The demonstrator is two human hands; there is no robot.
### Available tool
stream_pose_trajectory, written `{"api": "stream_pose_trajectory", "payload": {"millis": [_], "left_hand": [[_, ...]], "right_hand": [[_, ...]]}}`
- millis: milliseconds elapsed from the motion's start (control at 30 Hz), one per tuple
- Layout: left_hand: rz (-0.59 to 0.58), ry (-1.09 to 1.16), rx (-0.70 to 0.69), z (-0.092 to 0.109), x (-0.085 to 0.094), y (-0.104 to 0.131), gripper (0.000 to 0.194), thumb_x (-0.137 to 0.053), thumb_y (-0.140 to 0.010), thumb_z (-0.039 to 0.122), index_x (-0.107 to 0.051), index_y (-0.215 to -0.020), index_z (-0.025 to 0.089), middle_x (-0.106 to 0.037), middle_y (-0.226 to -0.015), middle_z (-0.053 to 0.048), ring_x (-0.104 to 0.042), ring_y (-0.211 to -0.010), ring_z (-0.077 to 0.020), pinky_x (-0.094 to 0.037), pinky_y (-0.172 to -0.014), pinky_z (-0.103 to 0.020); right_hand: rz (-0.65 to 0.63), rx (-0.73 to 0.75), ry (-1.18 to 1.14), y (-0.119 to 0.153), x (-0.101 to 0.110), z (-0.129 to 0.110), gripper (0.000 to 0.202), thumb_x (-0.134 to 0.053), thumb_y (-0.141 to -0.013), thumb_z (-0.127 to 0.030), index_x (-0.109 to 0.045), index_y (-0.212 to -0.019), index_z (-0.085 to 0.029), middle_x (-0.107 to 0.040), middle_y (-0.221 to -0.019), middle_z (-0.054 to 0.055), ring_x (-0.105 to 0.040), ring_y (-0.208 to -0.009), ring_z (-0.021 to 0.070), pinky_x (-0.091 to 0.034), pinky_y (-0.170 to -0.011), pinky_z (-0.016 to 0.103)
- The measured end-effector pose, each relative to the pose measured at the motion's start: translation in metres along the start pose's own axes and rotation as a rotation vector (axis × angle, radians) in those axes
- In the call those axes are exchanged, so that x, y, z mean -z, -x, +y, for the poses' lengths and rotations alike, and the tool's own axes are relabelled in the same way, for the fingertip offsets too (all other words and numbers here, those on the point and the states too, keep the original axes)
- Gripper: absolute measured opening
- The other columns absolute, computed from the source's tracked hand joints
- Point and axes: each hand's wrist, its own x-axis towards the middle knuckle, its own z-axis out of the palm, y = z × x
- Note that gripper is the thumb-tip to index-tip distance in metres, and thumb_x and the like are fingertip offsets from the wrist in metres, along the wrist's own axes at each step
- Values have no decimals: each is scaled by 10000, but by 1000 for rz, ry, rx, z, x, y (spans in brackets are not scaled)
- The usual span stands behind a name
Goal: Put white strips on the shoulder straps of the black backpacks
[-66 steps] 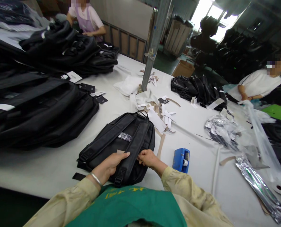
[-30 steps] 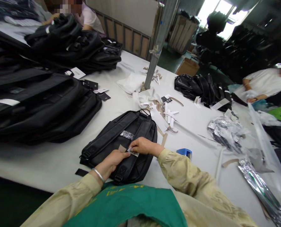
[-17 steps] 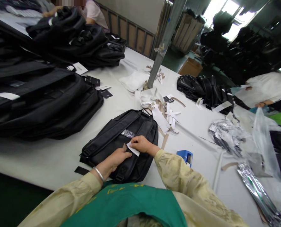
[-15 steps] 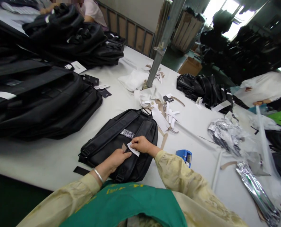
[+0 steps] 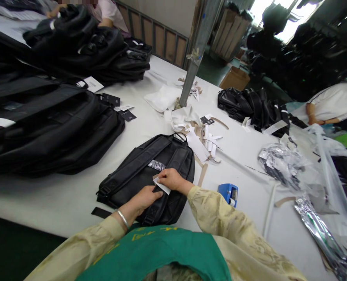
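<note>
A black backpack (image 5: 181,173) lies on the white table (image 5: 220,238) before me, its shoulder straps facing up. My right hand (image 5: 173,181) is closed in a pinch on a white paper strip (image 5: 163,187) above the right-hand shoulder strap. A small brown edge shows beside the strip at my fingertips. My left hand (image 5: 146,198) is closed on that strap, thumb on top; its other fingers are mostly hidden. A shiny clear-wrapped patch (image 5: 157,165) sits on the backpack's back panel, just beyond my right hand.
Big piles of black backpacks (image 5: 50,121) fill the left side. A metal post (image 5: 188,84) rises from the table, with paper scraps (image 5: 198,144) near it. To the right are a blue tape dispenser (image 5: 228,194), crumpled plastic (image 5: 278,162) and a silvery packet (image 5: 322,234). Other people work around the table.
The white strip in my right hand has shifted slightly left, and the brown piece that stuck up by my left fingers now shows beside it. At the far right, a person's arms have drawn together.
</note>
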Motion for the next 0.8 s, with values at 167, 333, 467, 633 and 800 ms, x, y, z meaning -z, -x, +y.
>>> {"api": "stream_pose_trajectory", "payload": {"millis": [167, 333, 467, 633, 800], "left_hand": [[-1, 56, -15, 2, -1, 0, 407, -756, -601, 406, -721, -894, 125, -742, -777, -81, -688, -802, -283, -505, -738, -348], [162, -88, -103, 2, -1, -7, 392, -708, -652, 513, -713, -717, 126, -664, -639, -46, -614, -672, -231, -419, -602, -295], [183, -95, -100, 2, -3, -9, 319, -660, -684, 449, -693, -659, 133, -625, -603, -33, -567, -620, -203, -388, -584, -289], [240, -164, -147, 4, -4, -9, 263, -677, -693, 389, -640, -569, 160, -558, -534, -14, -502, -550, -182, -325, -537, -284], [258, -178, -180, -1, -2, -12, 218, -696, -679, 325, -624, -543, 169, -573, -547, -22, -518, -570, -195, -331, -548, -288]], "right_hand": [[35, -52, -104, 3, -3, 5, 71, -701, -761, -147, -763, -796, -139, -762, -842, 48, -687, -766, 166, -502, -704, 235], [-24, -57, -203, 0, 4, 7, 60, -699, -772, -147, -748, -805, -143, -757, -882, 40, -688, -817, 161, -515, -759, 242], [26, 87, 23, 3, 22, -2, 253, -685, -794, -140, -728, -1041, -170, -717, -1039, 51, -664, -932, 166, -504, -866, 274], [-215, 494, 509, -6, 36, -36, 431, -684, -796, -104, -641, -1219, -169, -625, -1241, 110, -587, -1129, 218, -459, -974, 324], [-467, 628, 821, -23, 32, -58, 107, -612, -853, -83, -686, -891, -150, -678, -872, 77, -626, -833, 202, -489, -765, 307]]}}
